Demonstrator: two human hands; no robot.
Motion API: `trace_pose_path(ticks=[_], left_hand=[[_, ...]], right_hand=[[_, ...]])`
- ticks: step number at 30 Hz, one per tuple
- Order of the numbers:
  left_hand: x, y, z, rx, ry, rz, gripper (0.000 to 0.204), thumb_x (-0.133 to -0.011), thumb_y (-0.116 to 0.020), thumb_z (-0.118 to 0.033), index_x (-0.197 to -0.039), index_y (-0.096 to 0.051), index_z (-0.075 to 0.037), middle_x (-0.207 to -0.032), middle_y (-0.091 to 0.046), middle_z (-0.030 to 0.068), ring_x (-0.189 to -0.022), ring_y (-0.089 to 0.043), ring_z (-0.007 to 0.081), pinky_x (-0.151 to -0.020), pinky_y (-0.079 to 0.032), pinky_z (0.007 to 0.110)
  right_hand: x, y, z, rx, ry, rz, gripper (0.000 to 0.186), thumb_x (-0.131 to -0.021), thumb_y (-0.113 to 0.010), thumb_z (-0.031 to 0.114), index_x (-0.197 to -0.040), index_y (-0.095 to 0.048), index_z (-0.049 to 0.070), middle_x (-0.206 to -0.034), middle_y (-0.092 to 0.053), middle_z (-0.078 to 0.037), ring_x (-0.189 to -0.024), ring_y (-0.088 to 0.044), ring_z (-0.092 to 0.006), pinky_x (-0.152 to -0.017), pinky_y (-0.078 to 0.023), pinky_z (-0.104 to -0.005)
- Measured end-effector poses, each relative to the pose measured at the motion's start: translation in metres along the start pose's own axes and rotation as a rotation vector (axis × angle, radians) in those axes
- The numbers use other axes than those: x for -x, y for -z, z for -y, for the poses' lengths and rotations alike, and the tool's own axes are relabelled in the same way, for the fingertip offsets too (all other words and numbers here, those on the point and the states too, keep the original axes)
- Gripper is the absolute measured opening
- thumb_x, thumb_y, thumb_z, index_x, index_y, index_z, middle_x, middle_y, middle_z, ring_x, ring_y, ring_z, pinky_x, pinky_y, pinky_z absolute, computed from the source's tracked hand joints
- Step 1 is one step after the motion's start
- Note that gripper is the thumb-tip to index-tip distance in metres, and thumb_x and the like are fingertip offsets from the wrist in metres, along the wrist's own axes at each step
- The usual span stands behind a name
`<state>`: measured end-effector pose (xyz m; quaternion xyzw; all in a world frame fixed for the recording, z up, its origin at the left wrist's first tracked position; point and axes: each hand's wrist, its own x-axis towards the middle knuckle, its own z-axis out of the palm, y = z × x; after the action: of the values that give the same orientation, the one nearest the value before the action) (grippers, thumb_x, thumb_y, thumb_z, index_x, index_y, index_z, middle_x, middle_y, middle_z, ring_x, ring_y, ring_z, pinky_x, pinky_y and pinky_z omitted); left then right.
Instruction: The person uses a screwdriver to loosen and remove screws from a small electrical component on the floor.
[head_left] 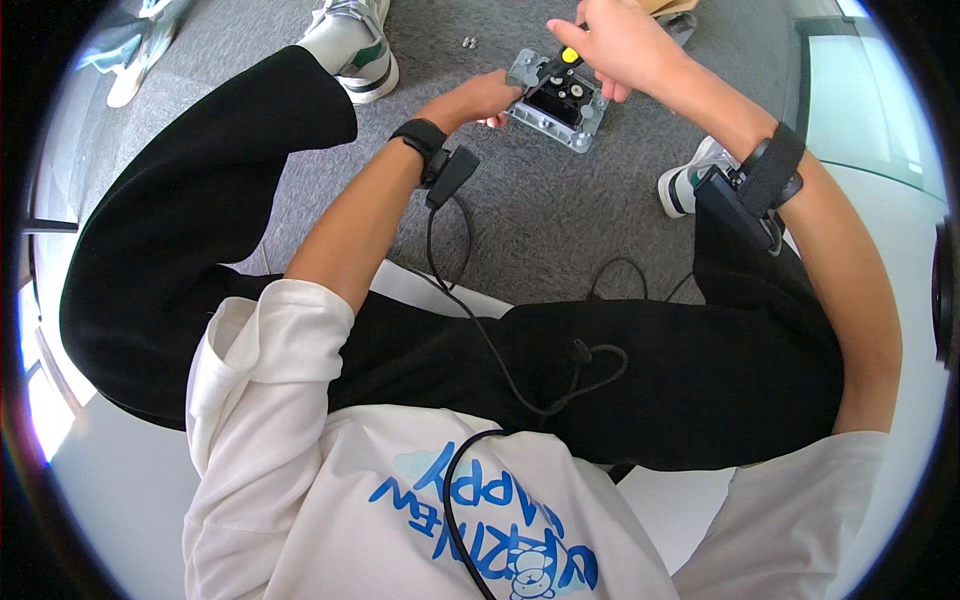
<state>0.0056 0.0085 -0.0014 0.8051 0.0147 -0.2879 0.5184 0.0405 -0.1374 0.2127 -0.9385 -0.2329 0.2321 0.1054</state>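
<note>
A grey housing (578,138) with a black inner part and small round pieces lies on the carpet near the top centre. My left hand (485,98) grips its left side, fingers curled around the edge and partly hidden. Above it, my right hand (610,45) is closed on a black-and-yellow tool (570,55), which looks like a screwdriver, angled down toward the housing; its tip is too small to make out. A few small metal pieces (469,42) lie on the carpet just left of and above the housing.
My shoes (365,70) rest on the grey carpet (520,230) at either side. A brown item (660,8) lies behind my right hand. Cables (455,285) from wrist devices hang across my lap. A glass panel (865,100) stands at the right.
</note>
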Motion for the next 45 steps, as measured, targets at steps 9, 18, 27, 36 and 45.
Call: trace_pose_path(ticks=[9,18,27,36,45], left_hand=[[-0.002,0.000,0.011,0.063,0.002,-0.013,0.040,-0.100,-0.050,-0.030,-0.120,-0.050,0.004,-0.075,-0.071,0.0150,-0.059,-0.069,0.0213,-0.053,-0.055,0.036],[-0.007,0.001,0.014,0.055,0.032,0.028,0.041,-0.104,-0.051,-0.037,-0.127,-0.050,-0.003,-0.077,-0.071,0.0111,-0.058,-0.066,0.0166,-0.052,-0.050,0.031],[0.001,-0.001,0.009,0.030,-0.016,-0.028,0.039,-0.099,-0.047,-0.031,-0.119,-0.055,0.001,-0.079,-0.072,0.0131,-0.058,-0.066,0.0176,-0.053,-0.052,0.033],[0.003,-0.008,0.001,0.091,0.018,-0.041,0.039,-0.100,-0.047,-0.032,-0.119,-0.056,0.000,-0.079,-0.071,0.0122,-0.061,-0.068,0.0199,-0.058,-0.053,0.037],[-0.014,-0.007,0.028,-0.041,-0.115,-0.083,0.042,-0.099,-0.051,-0.034,-0.119,-0.058,0.002,-0.085,-0.073,0.0157,-0.083,-0.072,0.0283,-0.086,-0.050,0.045]], right_hand=[[0.004,-0.010,-0.022,-0.363,-0.014,-0.186,0.030,-0.105,-0.056,0.021,-0.097,-0.057,-0.008,-0.067,-0.069,-0.017,-0.051,-0.071,-0.0245,-0.043,-0.058,-0.0362],[0.000,-0.019,-0.016,-0.334,0.050,-0.239,0.023,-0.102,-0.064,0.021,-0.094,-0.058,0.000,-0.065,-0.066,-0.010,-0.050,-0.067,-0.0170,-0.043,-0.052,-0.0334],[-0.015,-0.014,-0.017,0.338,0.344,-0.362,0.045,-0.102,-0.058,0.037,-0.092,-0.066,-0.006,-0.069,-0.070,-0.019,-0.052,-0.069,-0.0313,-0.053,-0.058,-0.0445],[-0.001,0.002,0.016,0.195,0.059,0.207,0.054,-0.103,-0.055,0.034,-0.074,-0.070,-0.009,-0.061,-0.070,-0.017,-0.056,-0.072,-0.0294,-0.061,-0.062,-0.0418],[-0.011,0.002,0.004,0.279,0.230,0.254,0.057,-0.104,-0.052,0.034,-0.068,-0.069,-0.006,-0.061,-0.070,-0.015,-0.062,-0.073,-0.0286,-0.064,-0.060,-0.0419]])
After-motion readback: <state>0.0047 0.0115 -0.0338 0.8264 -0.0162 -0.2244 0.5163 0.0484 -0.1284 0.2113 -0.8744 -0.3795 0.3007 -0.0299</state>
